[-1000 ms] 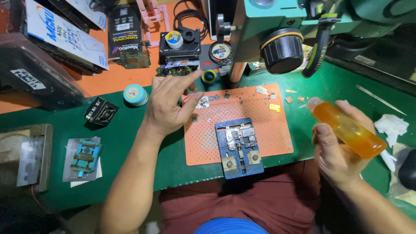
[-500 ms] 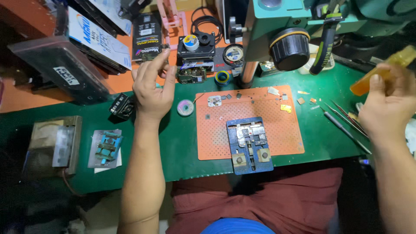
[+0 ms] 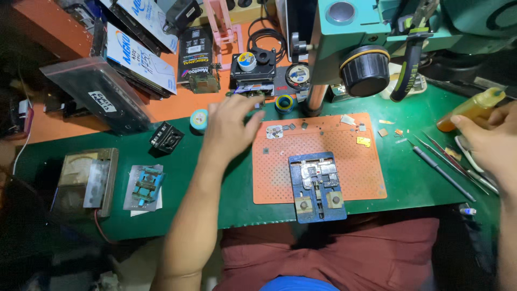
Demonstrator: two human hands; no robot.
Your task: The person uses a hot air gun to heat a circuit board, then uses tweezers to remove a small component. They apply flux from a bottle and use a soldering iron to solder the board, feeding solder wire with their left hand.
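Our right hand (image 3: 493, 143) grips the amber bottle (image 3: 469, 109); keep it upright. Our left hand (image 3: 229, 129) hovers open-fingered near the small tape roll (image 3: 198, 118).

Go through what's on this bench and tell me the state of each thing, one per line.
Left hand: open, fingers spread above the green mat, holding nothing.
Right hand: gripping the amber bottle.
Amber bottle: tilted, capped, at the right edge.
Blue holder: flat on the orange mat, board clamped in it.
Orange mat: flat, small chips scattered on its top part.
Tweezers: lying loose on the green mat.
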